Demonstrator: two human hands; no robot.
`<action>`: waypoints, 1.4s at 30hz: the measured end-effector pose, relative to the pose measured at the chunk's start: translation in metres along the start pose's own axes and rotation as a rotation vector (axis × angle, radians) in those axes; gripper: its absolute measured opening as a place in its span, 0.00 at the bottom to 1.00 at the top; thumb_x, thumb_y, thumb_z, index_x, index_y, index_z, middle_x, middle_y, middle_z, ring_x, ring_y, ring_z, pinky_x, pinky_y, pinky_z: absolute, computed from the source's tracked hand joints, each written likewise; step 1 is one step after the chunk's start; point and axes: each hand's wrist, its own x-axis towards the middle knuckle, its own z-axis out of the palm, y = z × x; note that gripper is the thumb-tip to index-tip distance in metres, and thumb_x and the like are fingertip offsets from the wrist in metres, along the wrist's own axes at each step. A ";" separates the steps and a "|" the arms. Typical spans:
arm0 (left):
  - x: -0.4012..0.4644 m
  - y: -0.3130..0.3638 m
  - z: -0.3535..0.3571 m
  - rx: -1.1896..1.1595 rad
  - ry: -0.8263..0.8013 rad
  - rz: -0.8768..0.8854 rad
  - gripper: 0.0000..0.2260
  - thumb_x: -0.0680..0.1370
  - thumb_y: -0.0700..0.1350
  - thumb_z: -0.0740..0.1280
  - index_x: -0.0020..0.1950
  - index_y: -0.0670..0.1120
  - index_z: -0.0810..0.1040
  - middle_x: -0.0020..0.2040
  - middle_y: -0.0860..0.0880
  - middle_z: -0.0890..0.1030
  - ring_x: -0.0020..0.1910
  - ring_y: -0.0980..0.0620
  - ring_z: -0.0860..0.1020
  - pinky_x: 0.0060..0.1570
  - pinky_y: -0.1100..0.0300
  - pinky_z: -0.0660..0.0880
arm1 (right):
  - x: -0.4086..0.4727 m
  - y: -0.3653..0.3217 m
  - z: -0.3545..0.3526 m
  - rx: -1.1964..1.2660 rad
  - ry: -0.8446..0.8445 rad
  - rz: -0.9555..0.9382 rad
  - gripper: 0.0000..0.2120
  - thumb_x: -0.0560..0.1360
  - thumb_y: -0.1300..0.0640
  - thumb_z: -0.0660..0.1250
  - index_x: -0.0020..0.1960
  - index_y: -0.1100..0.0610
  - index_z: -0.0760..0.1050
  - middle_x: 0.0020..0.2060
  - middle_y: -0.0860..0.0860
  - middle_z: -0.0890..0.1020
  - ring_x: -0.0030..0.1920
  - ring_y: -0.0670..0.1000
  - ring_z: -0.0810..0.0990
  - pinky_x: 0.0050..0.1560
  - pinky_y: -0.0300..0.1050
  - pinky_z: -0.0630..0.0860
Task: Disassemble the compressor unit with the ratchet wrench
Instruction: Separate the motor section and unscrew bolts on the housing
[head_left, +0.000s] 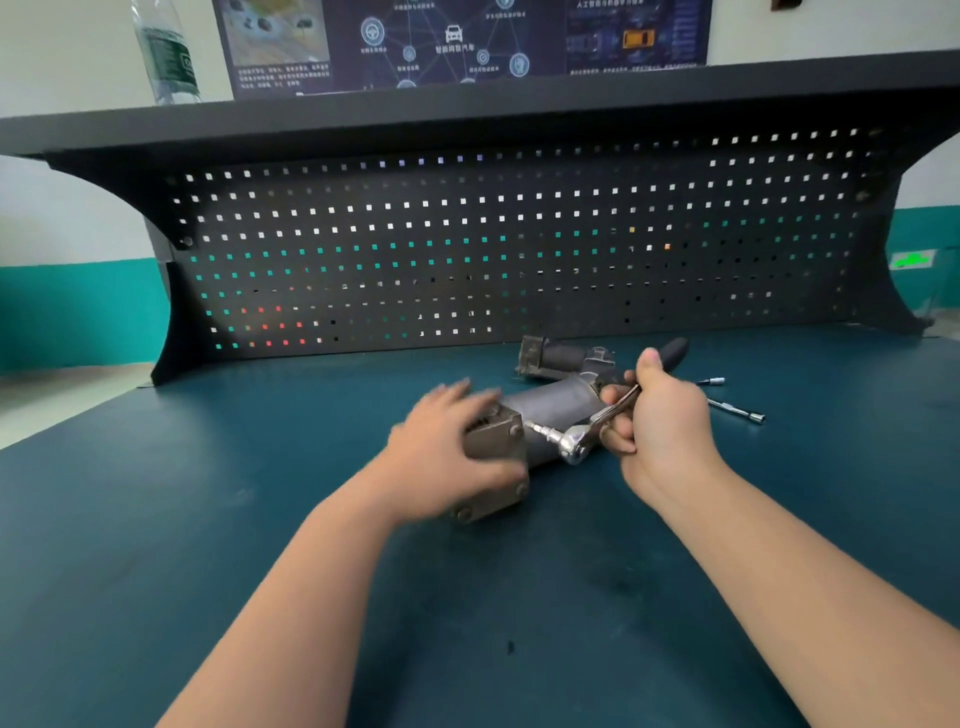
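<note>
The compressor unit (550, 410), a grey cylinder with a square metal end plate bearing corner bolts, lies on the blue bench (208, 519). My left hand (441, 457) presses on the end plate and grips it. My right hand (660, 421) is closed around the ratchet wrench (576, 441). The wrench's chrome head carries a socket that points at a bolt on the plate's upper right corner. Its black handle tip sticks out beyond my thumb.
A second dark compressor part (556, 358) lies behind the unit. A loose socket (717, 382) and an extension bar (737, 410) lie to the right. The black pegboard (519, 244) stands at the back; a water bottle (169, 52) sits on the shelf above.
</note>
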 end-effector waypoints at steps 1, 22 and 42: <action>0.000 -0.001 0.007 -0.014 -0.013 0.004 0.31 0.71 0.54 0.71 0.72 0.56 0.65 0.74 0.54 0.61 0.73 0.53 0.59 0.70 0.57 0.59 | 0.001 0.000 -0.001 -0.030 -0.015 -0.015 0.14 0.83 0.51 0.55 0.42 0.58 0.66 0.30 0.54 0.73 0.14 0.42 0.62 0.17 0.30 0.56; -0.025 0.050 0.035 0.135 0.258 -0.101 0.22 0.74 0.53 0.67 0.68 0.54 0.71 0.73 0.53 0.65 0.73 0.50 0.59 0.72 0.48 0.53 | 0.007 -0.010 -0.011 -0.227 -0.062 -0.098 0.17 0.82 0.48 0.54 0.39 0.54 0.69 0.25 0.48 0.68 0.23 0.44 0.64 0.28 0.40 0.59; -0.029 0.122 0.071 -1.791 0.152 -0.627 0.09 0.80 0.38 0.60 0.47 0.38 0.80 0.43 0.43 0.85 0.43 0.48 0.84 0.43 0.60 0.81 | 0.026 -0.006 -0.017 -0.307 0.031 -0.052 0.18 0.81 0.46 0.54 0.38 0.53 0.69 0.17 0.44 0.71 0.25 0.48 0.64 0.29 0.43 0.59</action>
